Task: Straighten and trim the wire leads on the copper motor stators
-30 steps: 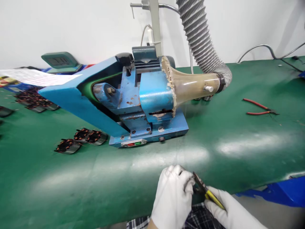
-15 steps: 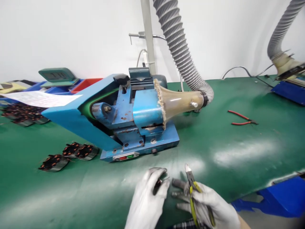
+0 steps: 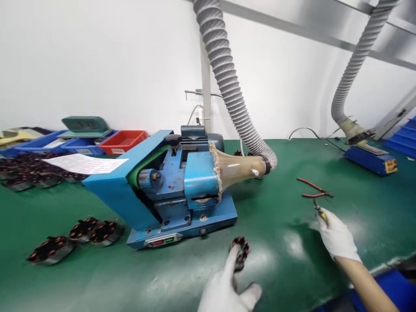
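My left hand (image 3: 227, 288), in a white glove, holds a small wound stator (image 3: 239, 251) with orange and black coils, raised just in front of the blue belt machine (image 3: 172, 190). My right hand (image 3: 336, 236), also gloved, reaches out to the right over the green table (image 3: 292, 260) and grips yellow-handled cutters (image 3: 320, 212). The cutter tips are close to the red-handled pliers (image 3: 313, 190) lying on the table.
Three stators (image 3: 74, 238) lie on the table at the front left, with several more (image 3: 29, 173) behind. A paper sheet (image 3: 86, 164) rests on the machine. Blue and red bins (image 3: 121, 141) stand at the back. A grey hose (image 3: 234, 99) feeds the machine; another hose (image 3: 354, 69) ends at the far right.
My hands have moved apart. The right hand went out to the right with the cutters, and the left lifted the stator forward. The view has tilted upward.
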A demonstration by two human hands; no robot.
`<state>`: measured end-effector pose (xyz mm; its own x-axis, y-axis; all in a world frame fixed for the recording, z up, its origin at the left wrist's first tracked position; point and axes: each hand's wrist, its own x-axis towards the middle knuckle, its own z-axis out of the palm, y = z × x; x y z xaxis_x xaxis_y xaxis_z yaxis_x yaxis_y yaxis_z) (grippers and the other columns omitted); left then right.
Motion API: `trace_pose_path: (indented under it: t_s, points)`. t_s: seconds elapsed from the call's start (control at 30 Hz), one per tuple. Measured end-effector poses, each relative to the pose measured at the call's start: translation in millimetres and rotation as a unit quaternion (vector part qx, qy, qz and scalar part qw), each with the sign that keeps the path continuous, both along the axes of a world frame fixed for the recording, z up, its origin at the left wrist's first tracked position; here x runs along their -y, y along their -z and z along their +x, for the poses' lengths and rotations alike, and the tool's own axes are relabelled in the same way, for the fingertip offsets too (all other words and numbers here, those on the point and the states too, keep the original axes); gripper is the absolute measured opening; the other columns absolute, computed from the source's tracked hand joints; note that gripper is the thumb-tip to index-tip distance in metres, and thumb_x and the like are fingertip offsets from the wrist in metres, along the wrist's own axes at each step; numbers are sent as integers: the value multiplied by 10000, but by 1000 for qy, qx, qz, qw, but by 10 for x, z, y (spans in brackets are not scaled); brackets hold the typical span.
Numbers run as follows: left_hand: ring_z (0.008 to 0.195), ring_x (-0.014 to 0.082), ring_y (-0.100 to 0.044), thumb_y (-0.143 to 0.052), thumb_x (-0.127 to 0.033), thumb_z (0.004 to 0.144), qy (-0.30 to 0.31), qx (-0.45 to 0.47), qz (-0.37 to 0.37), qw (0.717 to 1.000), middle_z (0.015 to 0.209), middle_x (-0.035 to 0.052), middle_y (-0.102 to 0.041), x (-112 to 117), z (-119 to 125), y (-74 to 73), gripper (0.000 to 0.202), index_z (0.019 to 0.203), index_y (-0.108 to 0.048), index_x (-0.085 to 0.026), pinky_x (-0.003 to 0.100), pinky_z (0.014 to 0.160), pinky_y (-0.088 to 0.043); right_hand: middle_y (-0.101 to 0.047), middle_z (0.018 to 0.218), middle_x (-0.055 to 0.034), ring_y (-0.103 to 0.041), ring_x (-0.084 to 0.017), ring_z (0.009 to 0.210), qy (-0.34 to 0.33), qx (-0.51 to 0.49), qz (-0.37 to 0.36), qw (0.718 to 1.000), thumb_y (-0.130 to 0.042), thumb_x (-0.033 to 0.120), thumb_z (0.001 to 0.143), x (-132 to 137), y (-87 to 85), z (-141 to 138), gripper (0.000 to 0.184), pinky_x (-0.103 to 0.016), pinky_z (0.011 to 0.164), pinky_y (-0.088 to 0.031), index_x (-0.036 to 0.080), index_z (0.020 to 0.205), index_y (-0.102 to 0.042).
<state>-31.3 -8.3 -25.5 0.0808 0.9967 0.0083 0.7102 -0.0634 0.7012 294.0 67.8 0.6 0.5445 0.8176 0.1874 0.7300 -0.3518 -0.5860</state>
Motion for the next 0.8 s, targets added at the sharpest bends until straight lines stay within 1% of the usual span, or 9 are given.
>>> trace_pose_path:
  t_s: [0.07,0.17,0.27,0.37,0.47,0.57,0.63,0.67,0.8]
  points:
    - [1073,320,-580,-733,-376,561,39,-20,85,995,1161,96,-632,-152,162,8,751,1261,-501,-232,433,856,-512,-636,980,-140,-578,-306,899,-42,69,-44,996,-361,255,760,70,78,-84,464,-402,784,-429,149,1143,-601]
    - [1140,390,-512,-763,-484,520,89,-47,221,970,1206,117,-602,-245,150,134,617,1058,-633,-211,534,886,-480,-662,958,-129,-621,-274,804,-82,142,-104,981,-327,207,781,136,163,-173,499,-353,681,-464,186,1211,-580]
    - [1054,334,-591,-755,-471,581,156,-65,282,944,1091,42,-670,-187,-49,297,464,960,-622,-240,471,828,-545,-672,996,-123,-644,-262,831,-97,183,-153,966,-335,175,786,146,168,-175,505,-333,677,-484,211,1230,-573]
    - [1058,256,-597,-714,-408,681,178,-61,279,942,1068,-18,-672,-91,-242,372,360,982,-577,-265,396,899,-522,-678,1013,-120,-657,-264,857,-125,208,-202,949,-355,164,787,129,109,-181,487,-331,694,-501,222,1205,-598]
    - [1050,207,-602,-675,-346,740,183,-52,286,939,1027,-46,-679,-47,-345,349,281,986,-562,-273,336,937,-498,-685,1031,-93,-667,-248,871,-171,225,-251,926,-375,110,766,151,50,-270,507,-310,707,-520,253,1197,-601]
    - [1001,207,-627,-656,-322,748,198,-54,322,924,998,-41,-688,-53,-378,272,259,982,-564,-261,319,880,-533,-603,1209,-45,-614,-200,1027,-218,239,-280,904,-338,-31,660,225,62,-402,720,-274,827,-502,296,1279,-509]
    - [968,213,-639,-645,-297,745,190,-49,335,922,973,-33,-692,-58,-369,222,233,961,-569,-251,328,850,-547,-513,1312,-42,-545,-198,1129,-239,264,-272,894,-329,-59,612,272,112,-452,789,-279,890,-476,284,1307,-476]
    - [962,214,-639,-640,-283,743,183,-45,335,923,963,-29,-692,-55,-354,205,224,953,-571,-247,332,847,-547,-497,1328,-56,-530,-214,1147,-246,280,-254,893,-338,-44,631,290,140,-454,754,-296,899,-474,261,1305,-485]
    - [936,202,-635,-629,-318,742,144,-9,333,932,920,-25,-686,4,-259,228,187,907,-578,-246,336,884,-517,-600,1195,-108,-596,-291,1025,-260,296,-117,912,-418,237,816,308,215,-356,408,-400,839,-507,212,1169,-622]
